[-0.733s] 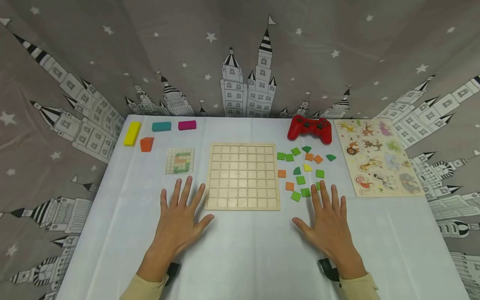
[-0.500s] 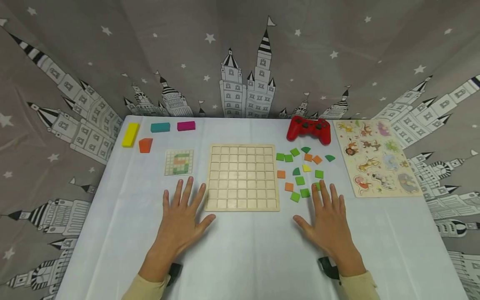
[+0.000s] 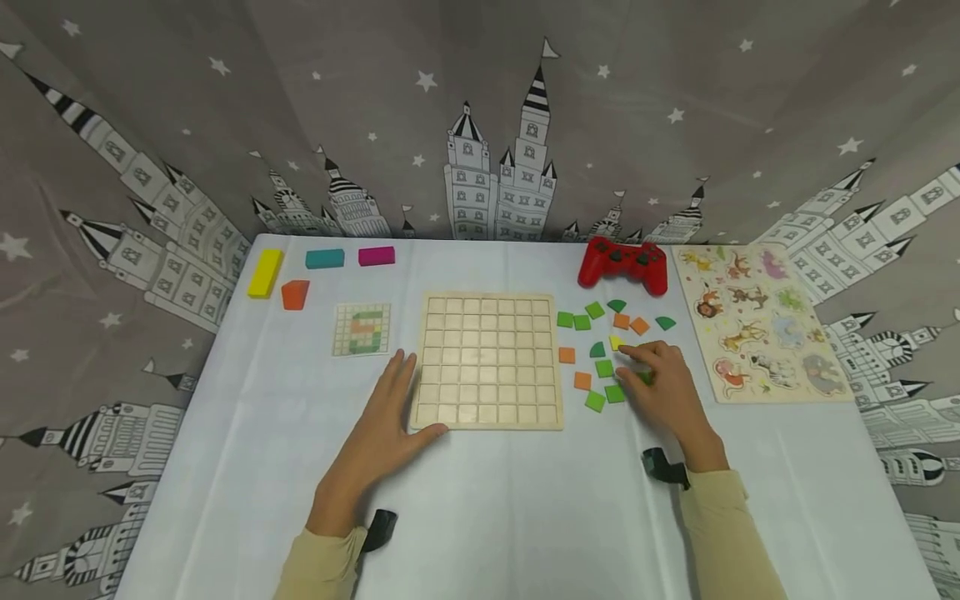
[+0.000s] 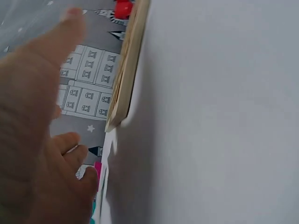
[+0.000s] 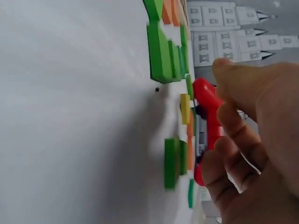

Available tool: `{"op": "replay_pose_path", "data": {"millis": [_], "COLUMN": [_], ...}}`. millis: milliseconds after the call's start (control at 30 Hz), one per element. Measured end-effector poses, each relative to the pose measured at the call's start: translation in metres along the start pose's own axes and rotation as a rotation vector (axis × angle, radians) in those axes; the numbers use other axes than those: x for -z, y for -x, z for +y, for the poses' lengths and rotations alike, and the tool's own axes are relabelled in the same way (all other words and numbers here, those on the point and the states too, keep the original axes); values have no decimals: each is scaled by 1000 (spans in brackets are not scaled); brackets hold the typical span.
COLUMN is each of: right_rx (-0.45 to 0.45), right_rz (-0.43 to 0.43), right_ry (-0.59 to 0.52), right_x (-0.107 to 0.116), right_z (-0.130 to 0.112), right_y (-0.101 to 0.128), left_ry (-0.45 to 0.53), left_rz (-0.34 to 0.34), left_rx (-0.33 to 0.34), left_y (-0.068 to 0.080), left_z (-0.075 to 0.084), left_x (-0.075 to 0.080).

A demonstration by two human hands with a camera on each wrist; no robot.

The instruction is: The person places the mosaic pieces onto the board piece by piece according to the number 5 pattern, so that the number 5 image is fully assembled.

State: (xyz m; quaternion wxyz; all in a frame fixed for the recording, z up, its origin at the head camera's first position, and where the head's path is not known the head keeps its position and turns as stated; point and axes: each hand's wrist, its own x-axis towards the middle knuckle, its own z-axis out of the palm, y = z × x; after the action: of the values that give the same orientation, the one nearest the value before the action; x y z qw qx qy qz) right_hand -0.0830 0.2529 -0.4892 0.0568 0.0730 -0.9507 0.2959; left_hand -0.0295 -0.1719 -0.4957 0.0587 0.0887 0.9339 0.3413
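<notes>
The right hand [image 3: 660, 385], fingers curled over small, light, stiff tiles [image 3: 604, 367], seems best pinching one's edges; the left hand [image 3: 386, 417] lies flat against the rigid board [image 3: 487, 360].

Playroom-like corner: castle-print curtain [image 3: 480, 125], toy-strewn white table [image 3: 480, 500]

Left hand [image 3: 382, 421]: flat, palm down, fingers straight and together pointing to 12 o'clock, thumb spread toward 3 o'clock. Right hand [image 3: 660, 387]: palm down, fingers curled, tips pointing to 10 o'clock. Both forearms in cream sleeves, wrists strapped.
</notes>
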Motion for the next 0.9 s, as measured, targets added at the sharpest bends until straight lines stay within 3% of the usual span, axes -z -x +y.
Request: {"op": "replay_pose_path", "data": {"millis": [133, 333, 533, 900], "right_rx": [-68, -133, -215, -237], "right_rz": [-90, -139, -158, -155], "right_ry": [-6, 49, 81, 106], "right_x": [-6, -17, -24, -30], "right_z": [-1, -12, -19, -26], "right_y": [-21, -35, -37, -35], "left_ry": [25, 80, 60, 33], "left_rz": [18, 45, 53, 56], "left_rx": [12, 51, 22, 5], "left_y": [-7, -9, -11, -12], "left_z": [-4, -7, -7, -7], "left_x": [-6, -12, -13, -14]}}
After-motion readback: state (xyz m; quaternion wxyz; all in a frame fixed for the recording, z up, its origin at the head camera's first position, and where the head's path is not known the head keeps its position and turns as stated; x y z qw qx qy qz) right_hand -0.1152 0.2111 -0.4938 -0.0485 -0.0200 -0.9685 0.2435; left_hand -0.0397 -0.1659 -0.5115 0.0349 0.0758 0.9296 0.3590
